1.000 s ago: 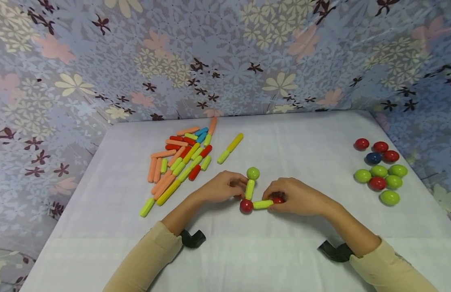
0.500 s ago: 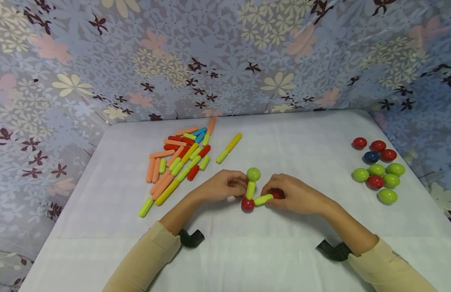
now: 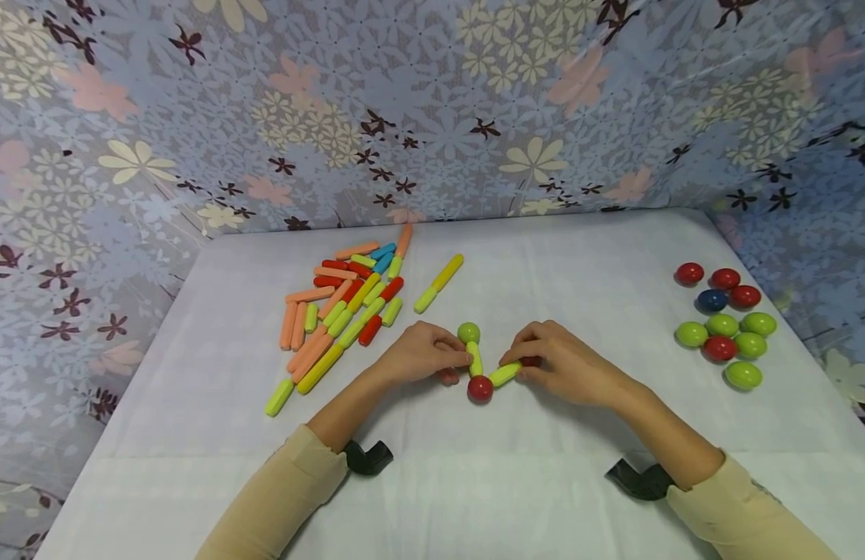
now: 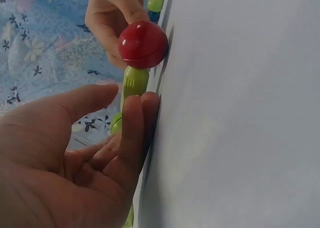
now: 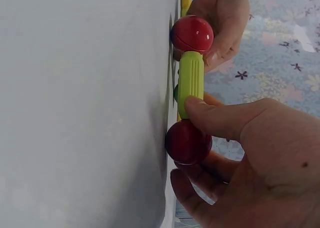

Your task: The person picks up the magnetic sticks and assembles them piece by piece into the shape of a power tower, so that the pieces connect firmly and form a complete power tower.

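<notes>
A V-shaped piece of magnetic building toy stands mid-table. Its corner is a red ball [image 3: 480, 389]; one green stick [image 3: 475, 360] runs from it to a green ball [image 3: 468, 333]. A second green stick [image 5: 191, 78] leads to another red ball [image 5: 188, 142], mostly covered by fingers in the head view. My right hand [image 3: 565, 365] pinches this second stick at its outer end, thumb on the stick just beside the ball. My left hand [image 3: 425, 354] is at the first stick, fingertips overlapping it in the left wrist view, with its thumb held apart.
Loose magnetic sticks [image 3: 320, 354] in orange, yellow, green, red and blue lie to the left. A yellow-green stick pair [image 3: 439, 284] lies behind the hands. Several green and red balls [image 3: 719, 348] and one blue ball [image 3: 712, 301] sit at the right.
The V has turned: its green ball has shifted left, its red corner ball slightly right, and the right-hand stick now slants up more. My left hand has moved slightly up beside the first stick.
</notes>
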A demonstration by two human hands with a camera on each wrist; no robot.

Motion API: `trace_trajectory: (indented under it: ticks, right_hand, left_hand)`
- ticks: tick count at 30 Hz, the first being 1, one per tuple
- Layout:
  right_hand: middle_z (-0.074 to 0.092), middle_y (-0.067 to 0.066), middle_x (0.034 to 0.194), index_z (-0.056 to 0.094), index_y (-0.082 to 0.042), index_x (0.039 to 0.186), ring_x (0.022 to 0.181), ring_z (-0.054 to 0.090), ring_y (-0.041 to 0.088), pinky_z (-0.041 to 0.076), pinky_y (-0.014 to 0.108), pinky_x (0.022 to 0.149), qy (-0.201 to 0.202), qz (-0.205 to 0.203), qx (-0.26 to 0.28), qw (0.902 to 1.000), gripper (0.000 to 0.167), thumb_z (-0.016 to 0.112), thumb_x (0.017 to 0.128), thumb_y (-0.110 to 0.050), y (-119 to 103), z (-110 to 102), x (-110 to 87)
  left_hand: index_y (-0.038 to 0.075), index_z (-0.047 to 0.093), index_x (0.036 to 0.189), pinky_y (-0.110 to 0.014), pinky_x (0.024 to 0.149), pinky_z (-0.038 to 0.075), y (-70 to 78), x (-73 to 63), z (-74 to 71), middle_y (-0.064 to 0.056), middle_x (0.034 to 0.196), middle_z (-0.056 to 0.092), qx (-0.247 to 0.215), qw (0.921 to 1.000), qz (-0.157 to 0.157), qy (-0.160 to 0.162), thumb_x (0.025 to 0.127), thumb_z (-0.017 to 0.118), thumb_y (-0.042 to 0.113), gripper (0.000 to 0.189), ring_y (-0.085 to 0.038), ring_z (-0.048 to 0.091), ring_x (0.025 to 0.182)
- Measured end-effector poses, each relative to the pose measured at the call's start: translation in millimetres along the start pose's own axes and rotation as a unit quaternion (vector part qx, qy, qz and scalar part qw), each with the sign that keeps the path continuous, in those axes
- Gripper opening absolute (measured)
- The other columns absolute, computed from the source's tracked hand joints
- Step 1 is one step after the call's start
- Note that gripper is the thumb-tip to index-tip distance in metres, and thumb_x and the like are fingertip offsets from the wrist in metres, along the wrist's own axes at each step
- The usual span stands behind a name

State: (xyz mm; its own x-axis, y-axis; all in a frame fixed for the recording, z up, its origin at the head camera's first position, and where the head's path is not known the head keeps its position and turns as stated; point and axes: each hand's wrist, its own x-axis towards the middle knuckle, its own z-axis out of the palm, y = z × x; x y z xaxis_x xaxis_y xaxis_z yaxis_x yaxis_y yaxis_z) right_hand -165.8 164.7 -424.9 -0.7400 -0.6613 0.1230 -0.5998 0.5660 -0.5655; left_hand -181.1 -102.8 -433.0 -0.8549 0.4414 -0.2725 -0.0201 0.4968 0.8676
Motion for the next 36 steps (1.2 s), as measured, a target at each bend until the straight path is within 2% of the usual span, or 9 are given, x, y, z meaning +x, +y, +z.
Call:
trace_trajectory:
  ticks: [2, 4, 9, 12, 20, 27, 30, 34, 36]
  right_hand:
    - [0.058, -0.006, 0.106, 0.074, -0.027, 0.101, 0.1, 0.048, 0.016, 0.04, 0.039, 0.084, 0.002, -0.001, -0.003, 1.0, 0.027, 0.078, 0.081, -0.01, 0, -1, 0.0]
    - [0.058, -0.004, 0.108, 0.075, -0.027, 0.101, 0.102, 0.048, 0.017, 0.04, 0.04, 0.085, 0.005, 0.001, -0.006, 1.0, 0.027, 0.078, 0.081, -0.009, 0, 0, -0.1]
    - [0.057, 0.003, 0.114, 0.076, -0.027, 0.101, 0.107, 0.047, 0.023, 0.04, 0.044, 0.089, 0.017, 0.006, -0.024, 0.9995, 0.029, 0.078, 0.08, -0.008, -2, 1, -0.1]
    - [0.055, 0.005, 0.113, 0.076, -0.028, 0.1, 0.104, 0.045, 0.024, 0.037, 0.044, 0.088, 0.035, -0.006, -0.066, 0.9972, 0.029, 0.079, 0.079, -0.008, -3, 2, -0.1]
    - [0.048, -0.004, 0.086, 0.078, -0.024, 0.098, 0.079, 0.044, 0.015, 0.037, 0.029, 0.067, 0.065, -0.05, -0.157, 0.9842, 0.03, 0.082, 0.075, -0.006, -3, 2, -0.2]
    - [0.052, -0.006, 0.082, 0.078, -0.02, 0.099, 0.073, 0.05, 0.007, 0.043, 0.022, 0.059, 0.066, -0.067, -0.153, 0.9837, 0.03, 0.081, 0.075, -0.003, -2, 2, 0.9]
    - [0.052, -0.006, 0.083, 0.078, -0.02, 0.099, 0.074, 0.049, 0.007, 0.044, 0.022, 0.06, 0.064, -0.063, -0.154, 0.984, 0.03, 0.081, 0.075, -0.003, -3, 1, 0.9]
    - [0.052, -0.006, 0.085, 0.078, -0.02, 0.099, 0.075, 0.049, 0.008, 0.045, 0.023, 0.061, 0.055, -0.052, -0.15, 0.9858, 0.029, 0.08, 0.075, -0.004, -3, 1, 0.7]
    - [0.052, -0.006, 0.086, 0.077, -0.02, 0.101, 0.075, 0.049, 0.008, 0.045, 0.023, 0.062, 0.05, -0.045, -0.147, 0.9868, 0.028, 0.08, 0.076, -0.006, -3, 1, 0.7]
  left_hand:
    - [0.01, 0.072, 0.098, -0.03, 0.069, 0.053, 0.9, -1.3, -1.4, 0.001, 0.074, 0.071, 0.031, 0.9994, 0.009, 0.015, 0.088, 0.07, 0.033, 0.025, -0.017, 0.068, 0.066]
    - [0.013, 0.071, 0.095, -0.028, 0.066, 0.052, 0.9, -1.9, -4.3, 0.005, 0.076, 0.069, 0.086, 0.994, 0.033, 0.059, 0.088, 0.069, 0.032, 0.021, -0.013, 0.065, 0.067]
    - [0.012, 0.068, 0.097, -0.028, 0.068, 0.049, 3.7, 3.7, -19.6, 0.005, 0.086, 0.062, 0.175, 0.9556, 0.082, 0.222, 0.088, 0.07, 0.026, 0.017, -0.013, 0.056, 0.077]
    - [0.008, 0.066, 0.108, -0.034, 0.076, 0.049, 7.5, 13.8, -29.1, -0.002, 0.099, 0.063, 0.187, 0.9421, 0.08, 0.266, 0.087, 0.07, 0.024, 0.026, -0.02, 0.056, 0.087]
    - [0.001, 0.063, 0.117, -0.037, 0.081, 0.051, 2.0, 35.7, -34.3, -0.012, 0.103, 0.064, 0.357, 0.904, 0.024, 0.234, 0.087, 0.064, 0.013, 0.032, -0.026, 0.06, 0.088]
    - [0.009, 0.068, 0.112, -0.035, 0.074, 0.052, 6.9, 28.7, -44.6, -0.005, 0.095, 0.065, 0.375, 0.9047, 0.01, 0.201, 0.085, 0.065, 0.016, 0.028, -0.02, 0.058, 0.081]
    - [0.014, 0.068, 0.113, -0.035, 0.071, 0.05, 9.2, 27.0, -45.8, -0.005, 0.094, 0.06, 0.402, 0.8989, 0.008, 0.175, 0.086, 0.061, 0.02, 0.028, -0.02, 0.054, 0.08]
    - [0.017, 0.068, 0.117, -0.036, 0.076, 0.05, 9.0, 26.2, -44.2, -0.007, 0.098, 0.057, 0.438, 0.8832, 0.01, 0.167, 0.09, 0.058, 0.02, 0.029, -0.022, 0.052, 0.085]
    - [0.017, 0.067, 0.121, -0.036, 0.079, 0.05, 9.4, 24.5, -44.1, -0.008, 0.101, 0.057, 0.432, 0.8843, 0.028, 0.176, 0.091, 0.058, 0.017, 0.032, -0.022, 0.053, 0.087]
